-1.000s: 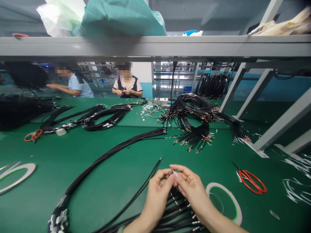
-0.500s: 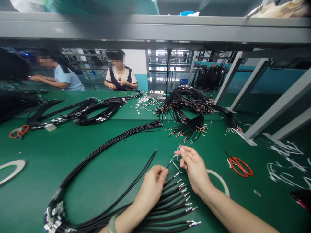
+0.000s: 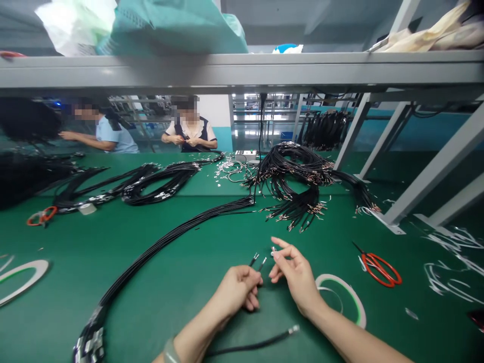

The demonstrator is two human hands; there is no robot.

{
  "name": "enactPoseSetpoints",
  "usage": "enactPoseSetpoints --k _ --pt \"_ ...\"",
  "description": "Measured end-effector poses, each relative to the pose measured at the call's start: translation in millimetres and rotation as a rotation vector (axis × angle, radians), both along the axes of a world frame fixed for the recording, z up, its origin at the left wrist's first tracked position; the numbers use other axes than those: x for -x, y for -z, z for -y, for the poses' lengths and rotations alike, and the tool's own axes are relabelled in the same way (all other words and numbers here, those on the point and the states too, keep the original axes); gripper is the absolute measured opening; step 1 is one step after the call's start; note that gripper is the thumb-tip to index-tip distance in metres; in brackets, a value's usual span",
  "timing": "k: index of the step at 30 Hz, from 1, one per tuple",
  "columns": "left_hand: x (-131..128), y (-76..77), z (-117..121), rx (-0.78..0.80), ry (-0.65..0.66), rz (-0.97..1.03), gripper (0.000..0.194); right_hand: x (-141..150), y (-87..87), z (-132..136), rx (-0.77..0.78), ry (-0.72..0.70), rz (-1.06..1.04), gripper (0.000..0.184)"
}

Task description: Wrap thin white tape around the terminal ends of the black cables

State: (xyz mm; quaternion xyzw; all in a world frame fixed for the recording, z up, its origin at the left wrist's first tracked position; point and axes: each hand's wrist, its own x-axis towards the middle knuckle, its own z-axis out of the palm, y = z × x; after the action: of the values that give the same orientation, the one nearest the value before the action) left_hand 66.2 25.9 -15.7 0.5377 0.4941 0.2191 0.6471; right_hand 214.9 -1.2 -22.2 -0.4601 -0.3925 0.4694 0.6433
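My left hand (image 3: 240, 287) is closed around black cables. Two cable ends (image 3: 260, 263) with silvery metal terminals stick out past its thumb and fingers. Just to the right, my right hand (image 3: 298, 272) pinches a small white strip (image 3: 273, 251) between thumb and fingers, its index finger stretched out. The strip is apart from the cable ends. Beneath the hands lies a single black cable (image 3: 253, 347) with a metal tip. A roll of white tape (image 3: 360, 300) with a green inner edge rests partly behind my right wrist.
Orange-handled scissors (image 3: 381, 269) lie right, near white scraps (image 3: 449, 267). A long cable bundle (image 3: 159, 244) curves along the left. Cable heaps (image 3: 295, 166) sit at the back beneath a grey shelf (image 3: 242, 70) with slanted metal legs (image 3: 434, 166). Two people work across the table.
The fan of cable ends under my left hand has gone from view. Two terminals now project from that hand. The long white strip between my hands has become a small bit in my right fingers.
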Motion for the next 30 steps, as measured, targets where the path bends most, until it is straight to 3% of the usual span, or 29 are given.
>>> enactPoseSetpoints --k 3,6,11,15,21,30 --pt "-0.7 6.5 -3.0 -0.118 -0.132 -0.002 0.035 -2.1 1.6 -0.2 0.031 -0.050 -0.013 0.028" --pt "-1.5 7.9 5.6 -0.200 -0.178 -0.001 0.031 -2.1 -0.8 3.1 0.058 -0.052 -0.002 0.027" --pt "-5.4 4.1 23.0 -0.284 -0.149 0.048 0.026 5.1 -4.9 21.6 0.193 -0.165 -0.069 0.031" --pt "-8.7 1.3 36.1 -0.299 -0.138 0.084 0.027 9.6 1.5 36.7 0.189 -0.230 -0.173 0.026" --pt "-5.4 -1.9 41.7 -0.404 -0.231 0.128 0.021 0.2 11.9 37.6 0.183 -0.207 -0.181 0.025" --pt "-7.4 -1.6 40.3 -0.524 -0.232 -0.072 0.017 -0.7 8.1 40.2 0.174 -0.182 -0.118 0.022"
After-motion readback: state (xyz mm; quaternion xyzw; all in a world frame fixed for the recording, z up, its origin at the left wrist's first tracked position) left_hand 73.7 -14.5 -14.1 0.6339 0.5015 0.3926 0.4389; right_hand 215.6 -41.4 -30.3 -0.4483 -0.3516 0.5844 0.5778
